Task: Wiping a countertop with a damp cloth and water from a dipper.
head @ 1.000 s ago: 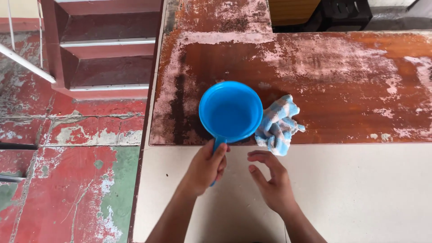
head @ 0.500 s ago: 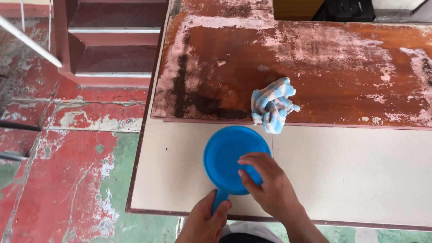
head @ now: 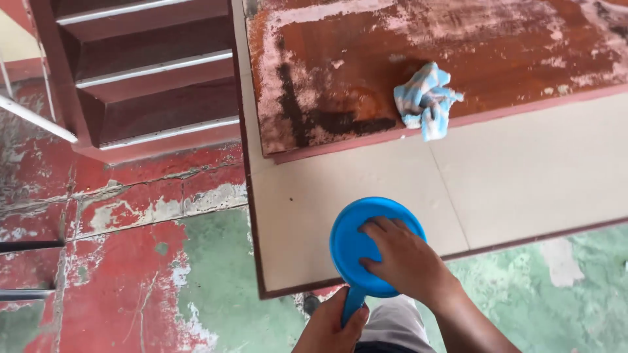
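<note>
A round blue scoop with a handle (head: 356, 235) hangs over the near edge of a pale tabletop (head: 523, 176). My left hand (head: 330, 327) grips its blue handle from below. My right hand (head: 405, 261) reaches into the scoop's bowl, with the fingers spread against its inside. A crumpled blue-and-white cloth (head: 425, 99) lies further up the table, at the edge of a worn reddish-brown board (head: 458, 46), well apart from both hands.
The floor (head: 118, 261) to the left is painted red and green, with peeling patches. Dark red steps with pale edges (head: 150, 78) rise at the upper left, next to a white rail (head: 33, 114). My grey trouser leg (head: 392, 323) shows under the scoop.
The scoop has come off the brown board and toward me, to the table's near edge. My right hand went from beside it into its bowl. The cloth stayed put.
</note>
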